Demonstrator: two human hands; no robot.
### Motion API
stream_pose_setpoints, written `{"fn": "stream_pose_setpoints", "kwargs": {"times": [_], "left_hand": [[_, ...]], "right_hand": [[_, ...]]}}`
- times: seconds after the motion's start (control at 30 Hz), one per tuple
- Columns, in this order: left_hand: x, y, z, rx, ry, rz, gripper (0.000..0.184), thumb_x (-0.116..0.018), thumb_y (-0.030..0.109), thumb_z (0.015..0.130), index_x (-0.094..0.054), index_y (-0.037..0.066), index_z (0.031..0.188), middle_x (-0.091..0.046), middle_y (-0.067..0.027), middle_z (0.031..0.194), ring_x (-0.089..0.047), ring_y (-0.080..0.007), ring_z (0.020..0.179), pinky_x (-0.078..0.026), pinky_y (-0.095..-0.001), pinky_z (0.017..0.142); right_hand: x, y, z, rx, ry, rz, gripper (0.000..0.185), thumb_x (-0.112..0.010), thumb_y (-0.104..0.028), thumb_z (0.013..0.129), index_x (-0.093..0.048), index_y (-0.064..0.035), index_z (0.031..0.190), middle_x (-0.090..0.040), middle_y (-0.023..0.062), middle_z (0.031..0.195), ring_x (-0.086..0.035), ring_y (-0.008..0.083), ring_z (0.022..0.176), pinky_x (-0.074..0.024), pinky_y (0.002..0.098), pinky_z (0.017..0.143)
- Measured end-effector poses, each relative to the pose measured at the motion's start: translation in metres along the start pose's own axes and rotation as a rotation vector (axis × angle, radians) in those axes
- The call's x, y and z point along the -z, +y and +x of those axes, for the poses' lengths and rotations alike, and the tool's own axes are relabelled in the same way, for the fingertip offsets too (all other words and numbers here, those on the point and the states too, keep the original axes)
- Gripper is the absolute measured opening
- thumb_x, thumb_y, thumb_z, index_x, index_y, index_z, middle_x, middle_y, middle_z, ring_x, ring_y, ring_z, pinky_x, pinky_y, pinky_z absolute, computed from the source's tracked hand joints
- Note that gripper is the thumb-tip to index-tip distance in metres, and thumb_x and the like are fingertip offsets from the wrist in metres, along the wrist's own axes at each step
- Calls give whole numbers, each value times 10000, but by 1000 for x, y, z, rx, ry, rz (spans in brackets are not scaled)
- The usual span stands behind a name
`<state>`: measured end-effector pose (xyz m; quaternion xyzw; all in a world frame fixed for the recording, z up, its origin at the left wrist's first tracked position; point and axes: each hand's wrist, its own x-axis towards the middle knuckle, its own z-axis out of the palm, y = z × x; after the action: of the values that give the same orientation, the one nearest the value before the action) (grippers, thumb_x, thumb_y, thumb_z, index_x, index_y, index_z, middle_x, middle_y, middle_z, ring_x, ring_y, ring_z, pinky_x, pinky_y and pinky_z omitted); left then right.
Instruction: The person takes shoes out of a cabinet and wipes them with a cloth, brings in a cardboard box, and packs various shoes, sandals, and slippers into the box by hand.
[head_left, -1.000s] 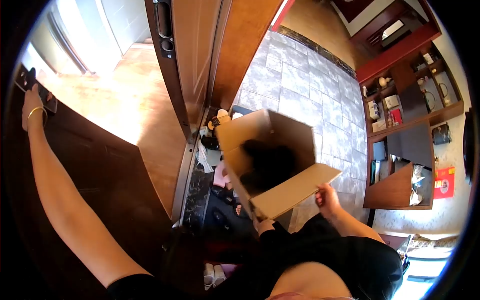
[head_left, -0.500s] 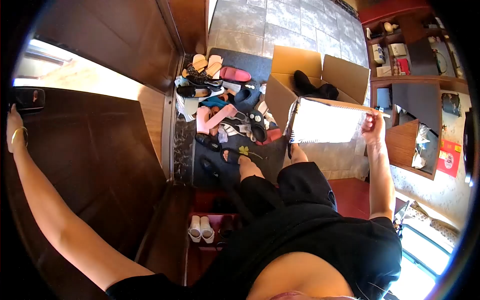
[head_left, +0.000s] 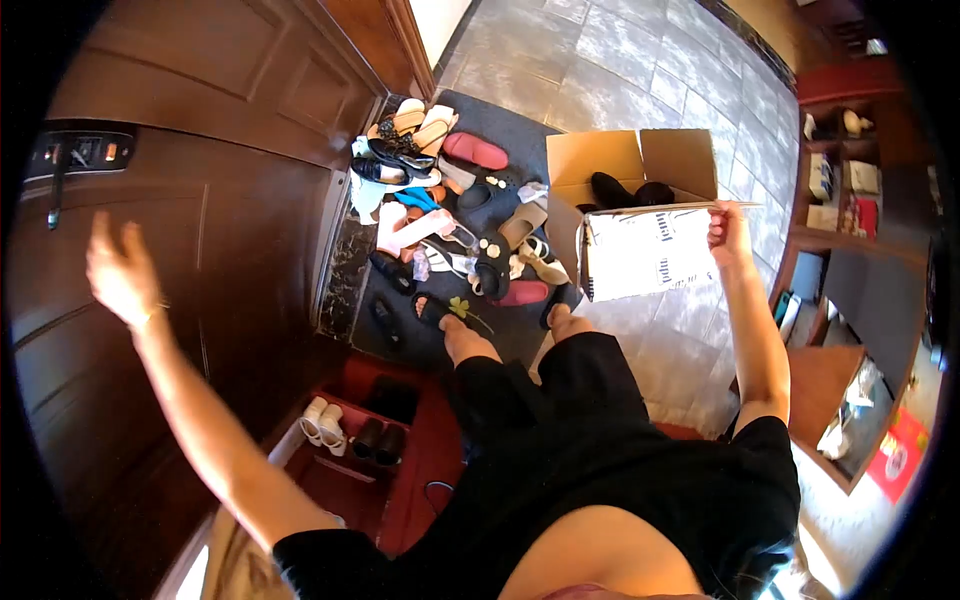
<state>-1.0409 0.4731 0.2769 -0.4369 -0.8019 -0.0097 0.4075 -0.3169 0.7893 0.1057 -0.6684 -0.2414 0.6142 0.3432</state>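
While the person's left hand (head_left: 125, 268) hangs in the air, empty, its fingers loosely spread and slightly blurred, the right hand (head_left: 731, 238) pinches the near upper edge of an open cardboard box (head_left: 592, 158). From where I stand, the left hand is near a black door handle (head_left: 56, 190) on a dark brown door (head_left: 150, 380), but not touching it. The box is ahead of the person and to the right, its near side white with black printing; I cannot tell whether its base rests on the floor. Inside lies something black and rounded, like footwear (head_left: 612, 190). Left of the box, a jumble of shoes and slippers covers much of a dark mat (head_left: 520, 115), with a red slipper (head_left: 476, 151) toward the far end. The person's feet, in black sandals (head_left: 430, 310), point toward the pile. Nearer the door, a pair of white shoes (head_left: 322, 425) stands in a red compartment (head_left: 350, 490).
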Motion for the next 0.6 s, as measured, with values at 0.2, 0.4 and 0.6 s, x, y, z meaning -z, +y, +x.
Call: {"fn": "stream_pose_setpoints", "kwargs": {"times": [0.2, 0.4, 0.6], "left_hand": [[70, 263, -210, 431, -579, -666, 314, -678, 134, 730, -635, 4, 1013, -624, -196, 1045, -569, -372, 986, -435, -455, 895], [113, 394, -373, 621, -905, -1026, 354, -714, 253, 742, -651, 91, 1050, -621, -150, 1103, -571, -339, 1034, -436, -437, 913], [86, 356, -368, 642, -944, -1001, 287, -689, 255, 780, -664, 105, 1024, -626, -138, 1106, -557, -326, 1064, -432, -429, 920]], "right_hand": [[-32, 12, 86, 16, -72, -95, 205, -638, -260, 799, -580, -94, 692, -490, -43, 550, -350, 49, 419, -260, 184, 390], [-88, -20, 165, 119, -85, -80, 156, -642, -236, 772, -582, -123, 683, -527, -15, 555, -385, 58, 429, -288, 192, 395], [-153, -91, 152, 267, -105, -103, 170, -640, -259, 771, -586, -112, 704, -516, -8, 566, -383, 75, 458, -299, 215, 430]]}}
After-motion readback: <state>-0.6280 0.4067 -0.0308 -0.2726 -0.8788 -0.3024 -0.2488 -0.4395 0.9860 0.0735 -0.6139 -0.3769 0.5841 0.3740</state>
